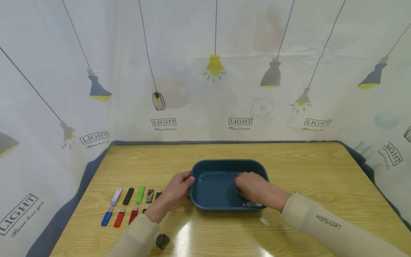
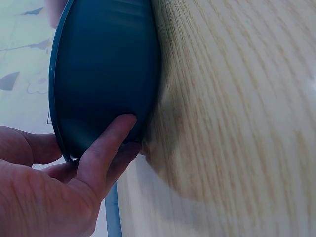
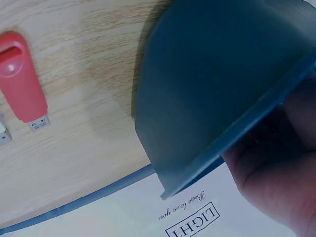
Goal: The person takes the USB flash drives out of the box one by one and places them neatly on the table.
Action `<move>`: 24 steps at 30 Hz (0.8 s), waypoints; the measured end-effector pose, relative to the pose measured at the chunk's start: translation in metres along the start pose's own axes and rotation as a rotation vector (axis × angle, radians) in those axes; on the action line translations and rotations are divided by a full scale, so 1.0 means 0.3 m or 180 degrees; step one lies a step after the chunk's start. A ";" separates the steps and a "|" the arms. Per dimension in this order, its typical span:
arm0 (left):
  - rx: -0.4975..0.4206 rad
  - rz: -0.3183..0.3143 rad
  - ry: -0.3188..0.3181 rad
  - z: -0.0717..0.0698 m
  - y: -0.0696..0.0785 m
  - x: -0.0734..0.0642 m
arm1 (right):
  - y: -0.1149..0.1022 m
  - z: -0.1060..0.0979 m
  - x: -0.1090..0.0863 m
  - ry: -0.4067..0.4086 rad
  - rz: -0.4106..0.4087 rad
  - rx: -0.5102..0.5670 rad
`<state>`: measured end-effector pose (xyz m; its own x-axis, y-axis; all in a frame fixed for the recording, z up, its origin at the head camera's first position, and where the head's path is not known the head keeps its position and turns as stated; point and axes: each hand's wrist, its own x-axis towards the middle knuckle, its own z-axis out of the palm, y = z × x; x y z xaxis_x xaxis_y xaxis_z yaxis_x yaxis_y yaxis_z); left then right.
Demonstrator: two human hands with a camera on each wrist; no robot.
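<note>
A dark blue plastic bin (image 1: 213,184) sits on the wooden table in front of me. My left hand (image 1: 176,187) grips its left end, the thumb at the rim and the fingers (image 2: 106,148) against the outer wall. Over the right side of the bin, my right hand (image 1: 253,187) reaches down inside with bent fingers. Its fingertips are hidden in the head view and behind the bin wall in the right wrist view, so I cannot tell whether they hold anything. Small pieces with a silvery part (image 1: 253,204) lie in the bin's near right corner, just below that hand.
Left of the bin, USB sticks lie in two rows, among them a green one (image 1: 140,194), a black one (image 1: 128,196) and a blue one (image 1: 106,217). A red USB stick (image 3: 23,79) lies right of the bin. A printed curtain (image 1: 192,71) stands behind the table.
</note>
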<state>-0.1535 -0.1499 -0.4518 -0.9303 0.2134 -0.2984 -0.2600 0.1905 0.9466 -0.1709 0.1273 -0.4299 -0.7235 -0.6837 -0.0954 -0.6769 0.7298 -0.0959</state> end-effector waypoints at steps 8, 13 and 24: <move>-0.0002 0.0021 0.0008 0.002 0.000 0.000 | -0.002 -0.009 -0.021 0.0118 -0.0017 0.0070; 0.0011 0.0041 0.0026 0.003 -0.002 0.000 | 0.000 -0.006 -0.047 0.0214 0.0016 0.0192; 0.0022 0.0050 0.0047 0.005 -0.004 0.000 | 0.015 -0.020 -0.108 0.0598 0.0002 0.0429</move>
<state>-0.1527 -0.1487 -0.4532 -0.9379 0.2023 -0.2818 -0.2437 0.1941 0.9502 -0.1513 0.1528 -0.4211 -0.7449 -0.6611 0.0895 -0.6614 0.7143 -0.2285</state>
